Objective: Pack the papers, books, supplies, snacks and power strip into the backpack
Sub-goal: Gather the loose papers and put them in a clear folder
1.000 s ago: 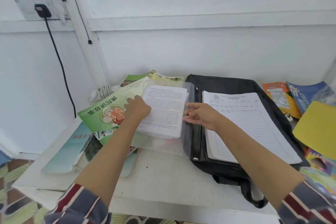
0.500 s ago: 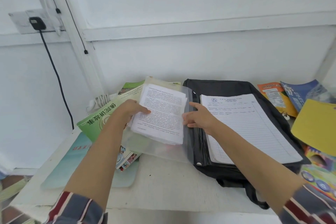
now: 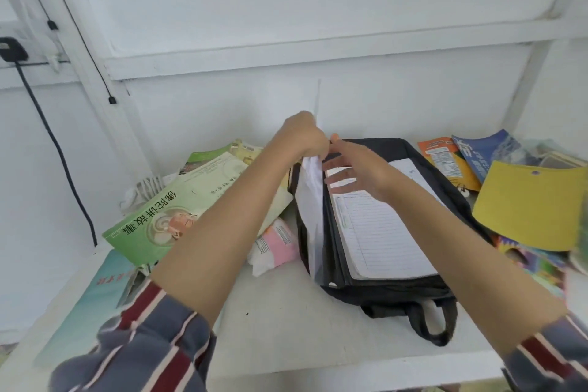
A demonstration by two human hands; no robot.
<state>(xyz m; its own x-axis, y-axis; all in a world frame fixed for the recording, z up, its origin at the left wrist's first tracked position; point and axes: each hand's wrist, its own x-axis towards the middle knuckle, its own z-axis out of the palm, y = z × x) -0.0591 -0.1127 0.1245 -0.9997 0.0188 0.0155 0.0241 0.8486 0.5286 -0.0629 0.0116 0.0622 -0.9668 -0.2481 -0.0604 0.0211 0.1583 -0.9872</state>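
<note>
Now, left of the backpack (image 3: 397,296) lies a green book (image 3: 165,216). At the backpack's left edge the left hand (image 3: 302,137) pinches the clear folder of papers (image 3: 310,200), stood on edge. The right hand (image 3: 353,169), fingers spread, holds nothing beside it. Best tip the folder flat onto the lined pad (image 3: 381,232) inside. A white table (image 3: 280,312) lies beneath the backpack, a white wall (image 3: 350,9) behind.

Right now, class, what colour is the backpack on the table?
The backpack is black; head view.
</note>
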